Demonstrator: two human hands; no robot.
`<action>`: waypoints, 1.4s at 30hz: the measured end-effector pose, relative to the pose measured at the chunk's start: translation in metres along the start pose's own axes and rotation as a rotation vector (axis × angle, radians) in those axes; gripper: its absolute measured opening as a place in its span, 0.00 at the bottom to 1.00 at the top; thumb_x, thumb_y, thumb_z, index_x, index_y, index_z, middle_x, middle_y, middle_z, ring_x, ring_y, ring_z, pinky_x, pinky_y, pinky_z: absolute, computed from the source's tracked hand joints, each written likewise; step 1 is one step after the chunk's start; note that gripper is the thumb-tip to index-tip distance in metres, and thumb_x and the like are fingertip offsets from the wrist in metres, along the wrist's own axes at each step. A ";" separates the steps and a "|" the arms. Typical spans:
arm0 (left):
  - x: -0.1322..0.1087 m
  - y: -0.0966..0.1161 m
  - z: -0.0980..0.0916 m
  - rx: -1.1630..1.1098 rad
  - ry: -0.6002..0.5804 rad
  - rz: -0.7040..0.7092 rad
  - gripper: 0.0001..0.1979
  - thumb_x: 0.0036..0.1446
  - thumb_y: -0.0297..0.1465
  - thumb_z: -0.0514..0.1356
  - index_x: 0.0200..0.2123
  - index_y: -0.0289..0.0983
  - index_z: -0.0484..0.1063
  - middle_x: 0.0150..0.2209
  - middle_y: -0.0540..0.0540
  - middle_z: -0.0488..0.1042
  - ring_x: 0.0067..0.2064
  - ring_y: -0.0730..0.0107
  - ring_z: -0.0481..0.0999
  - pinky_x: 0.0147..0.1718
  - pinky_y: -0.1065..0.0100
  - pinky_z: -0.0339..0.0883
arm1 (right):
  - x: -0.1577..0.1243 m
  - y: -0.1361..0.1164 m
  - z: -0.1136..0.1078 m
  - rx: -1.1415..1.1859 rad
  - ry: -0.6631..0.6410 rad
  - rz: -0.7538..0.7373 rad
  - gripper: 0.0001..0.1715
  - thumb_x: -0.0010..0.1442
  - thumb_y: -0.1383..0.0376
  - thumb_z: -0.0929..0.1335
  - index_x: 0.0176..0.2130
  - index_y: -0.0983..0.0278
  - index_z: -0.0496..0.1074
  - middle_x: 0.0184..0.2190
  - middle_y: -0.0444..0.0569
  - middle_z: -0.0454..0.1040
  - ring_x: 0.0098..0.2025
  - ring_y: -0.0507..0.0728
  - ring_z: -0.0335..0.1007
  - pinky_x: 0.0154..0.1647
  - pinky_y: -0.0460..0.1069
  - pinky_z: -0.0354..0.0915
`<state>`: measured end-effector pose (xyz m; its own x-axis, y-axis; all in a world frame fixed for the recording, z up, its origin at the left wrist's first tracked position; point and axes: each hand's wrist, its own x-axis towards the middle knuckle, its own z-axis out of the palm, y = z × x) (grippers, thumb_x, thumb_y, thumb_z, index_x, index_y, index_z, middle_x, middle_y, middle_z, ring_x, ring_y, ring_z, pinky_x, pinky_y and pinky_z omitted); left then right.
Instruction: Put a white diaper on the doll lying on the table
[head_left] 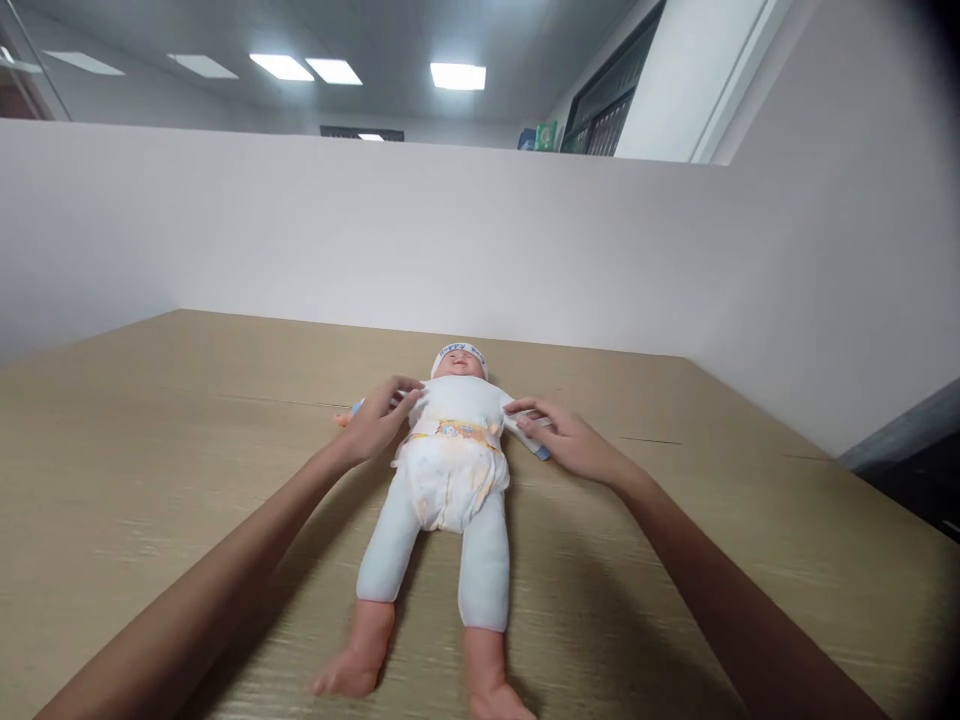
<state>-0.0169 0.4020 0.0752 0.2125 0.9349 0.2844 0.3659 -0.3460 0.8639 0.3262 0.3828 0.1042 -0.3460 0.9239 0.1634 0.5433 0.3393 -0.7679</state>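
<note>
A baby doll (450, 470) lies on its back on the wooden table (187, 420), head away from me, bare feet toward me. It wears a white suit, a white cap and a diaper (450, 480) with a printed yellow waistband. My left hand (375, 420) is closed on the doll's arm on the left side, its fingers curled over the sleeve near the shoulder. My right hand (566, 440) grips the doll's other arm on the right side, its fingers wrapped round the sleeve.
A white partition wall (375, 230) stands along the table's far edge and down its right side. Ceiling lights (457, 75) show above it. The table's right edge drops off to a dark floor (915, 470).
</note>
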 end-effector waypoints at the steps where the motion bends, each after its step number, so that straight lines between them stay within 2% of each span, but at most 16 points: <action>1: -0.004 -0.009 -0.001 -0.035 -0.004 -0.027 0.26 0.71 0.55 0.56 0.54 0.40 0.74 0.57 0.41 0.78 0.56 0.54 0.76 0.58 0.53 0.68 | 0.001 0.006 0.009 -0.021 -0.013 -0.003 0.26 0.72 0.45 0.68 0.59 0.56 0.77 0.58 0.52 0.80 0.55 0.62 0.77 0.59 0.58 0.71; 4: -0.016 -0.029 0.000 -0.115 -0.051 -0.064 0.26 0.69 0.56 0.59 0.50 0.39 0.74 0.51 0.44 0.78 0.53 0.57 0.74 0.54 0.58 0.68 | 0.003 0.021 0.030 -0.045 -0.013 -0.010 0.24 0.71 0.45 0.69 0.57 0.57 0.75 0.54 0.51 0.81 0.52 0.61 0.77 0.56 0.56 0.72; 8: -0.019 -0.038 0.008 -0.240 -0.078 -0.070 0.25 0.64 0.56 0.64 0.41 0.40 0.71 0.37 0.51 0.70 0.39 0.66 0.67 0.41 0.64 0.64 | 0.005 0.037 0.041 -0.009 0.014 -0.022 0.23 0.71 0.42 0.69 0.48 0.58 0.74 0.44 0.46 0.79 0.45 0.58 0.75 0.47 0.52 0.71; 12: -0.015 -0.039 0.014 -0.340 -0.065 -0.045 0.23 0.65 0.54 0.65 0.40 0.40 0.69 0.37 0.52 0.67 0.37 0.69 0.64 0.36 0.67 0.59 | 0.007 0.043 0.050 0.054 0.065 -0.049 0.23 0.72 0.42 0.68 0.47 0.57 0.74 0.41 0.45 0.78 0.44 0.58 0.75 0.47 0.52 0.71; 16: -0.013 -0.043 0.022 -0.406 -0.030 -0.042 0.23 0.64 0.53 0.66 0.44 0.40 0.68 0.38 0.52 0.68 0.37 0.69 0.65 0.37 0.67 0.61 | 0.008 0.037 0.061 0.037 0.203 -0.089 0.21 0.72 0.44 0.68 0.48 0.57 0.73 0.44 0.48 0.79 0.41 0.58 0.74 0.44 0.53 0.72; 18: -0.014 -0.044 0.028 -0.377 0.033 -0.029 0.23 0.66 0.52 0.64 0.50 0.41 0.68 0.39 0.51 0.69 0.39 0.67 0.69 0.40 0.66 0.64 | 0.009 0.033 0.061 -0.055 0.337 -0.087 0.20 0.72 0.46 0.68 0.51 0.58 0.72 0.46 0.50 0.79 0.36 0.57 0.72 0.43 0.54 0.72; 20: -0.015 -0.045 0.032 -0.229 0.155 0.001 0.22 0.69 0.50 0.61 0.56 0.42 0.68 0.42 0.48 0.72 0.43 0.63 0.72 0.45 0.62 0.68 | 0.009 0.033 0.054 -0.184 0.507 -0.100 0.19 0.72 0.49 0.68 0.52 0.59 0.72 0.47 0.52 0.79 0.36 0.59 0.72 0.45 0.56 0.72; 22: -0.017 -0.048 0.030 0.041 0.313 0.071 0.19 0.72 0.47 0.59 0.57 0.41 0.69 0.48 0.43 0.76 0.48 0.57 0.73 0.53 0.55 0.68 | 0.010 0.038 0.043 -0.332 0.621 -0.134 0.19 0.71 0.51 0.68 0.53 0.60 0.72 0.48 0.55 0.79 0.43 0.63 0.75 0.52 0.60 0.71; 23: -0.017 -0.051 0.026 0.194 0.382 0.117 0.18 0.72 0.45 0.58 0.56 0.41 0.70 0.52 0.40 0.76 0.52 0.53 0.73 0.57 0.51 0.67 | 0.010 0.042 0.038 -0.406 0.637 -0.142 0.20 0.71 0.51 0.68 0.54 0.61 0.72 0.50 0.57 0.79 0.48 0.66 0.76 0.56 0.62 0.70; 25: -0.016 -0.059 0.014 0.463 0.468 0.194 0.18 0.73 0.44 0.56 0.57 0.40 0.71 0.58 0.37 0.76 0.58 0.46 0.71 0.63 0.46 0.63 | 0.011 0.053 0.028 -0.493 0.599 -0.095 0.24 0.68 0.50 0.70 0.56 0.61 0.73 0.53 0.59 0.80 0.55 0.70 0.75 0.62 0.65 0.67; 27: -0.014 -0.069 -0.001 0.618 0.478 0.192 0.20 0.74 0.44 0.54 0.59 0.38 0.71 0.61 0.34 0.74 0.63 0.41 0.68 0.66 0.43 0.60 | 0.011 0.060 0.021 -0.462 0.509 0.042 0.29 0.67 0.48 0.71 0.59 0.62 0.72 0.55 0.60 0.81 0.58 0.71 0.76 0.63 0.65 0.67; 30: -0.012 -0.080 -0.016 0.702 0.404 0.039 0.27 0.74 0.47 0.51 0.61 0.33 0.71 0.62 0.28 0.74 0.65 0.36 0.67 0.66 0.40 0.59 | 0.009 0.060 0.019 -0.367 0.326 0.215 0.33 0.69 0.43 0.68 0.61 0.61 0.73 0.57 0.61 0.81 0.58 0.71 0.78 0.59 0.62 0.70; 33: -0.012 -0.078 -0.017 0.724 0.296 -0.087 0.31 0.74 0.51 0.48 0.61 0.32 0.72 0.59 0.25 0.77 0.63 0.32 0.70 0.64 0.37 0.59 | 0.006 0.049 0.024 -0.361 0.188 0.259 0.32 0.73 0.40 0.63 0.57 0.59 0.77 0.55 0.59 0.83 0.55 0.72 0.80 0.55 0.61 0.70; 36: -0.015 -0.066 -0.008 0.638 0.178 -0.172 0.34 0.73 0.55 0.45 0.59 0.35 0.72 0.53 0.28 0.82 0.58 0.32 0.75 0.60 0.40 0.63 | 0.004 0.041 0.038 -0.333 0.160 0.279 0.33 0.74 0.38 0.61 0.54 0.58 0.79 0.49 0.58 0.86 0.52 0.72 0.82 0.51 0.60 0.71; 39: -0.018 -0.055 0.001 0.388 0.050 -0.256 0.35 0.72 0.59 0.44 0.54 0.37 0.74 0.52 0.32 0.83 0.52 0.39 0.79 0.52 0.48 0.68 | 0.003 0.039 0.057 -0.189 0.176 0.211 0.35 0.73 0.35 0.61 0.55 0.57 0.78 0.42 0.54 0.87 0.46 0.70 0.83 0.47 0.58 0.73; 42: -0.022 -0.045 0.006 0.169 0.004 -0.260 0.36 0.69 0.62 0.47 0.53 0.38 0.76 0.51 0.37 0.84 0.49 0.45 0.80 0.48 0.54 0.70 | 0.002 0.034 0.071 0.001 0.182 0.208 0.38 0.71 0.32 0.62 0.58 0.56 0.77 0.32 0.51 0.84 0.37 0.68 0.83 0.42 0.59 0.74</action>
<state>-0.0327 0.3970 0.0275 0.0887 0.9940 0.0643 0.5533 -0.1029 0.8266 0.2901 0.3832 0.0346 -0.0837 0.9903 0.1105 0.5879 0.1386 -0.7970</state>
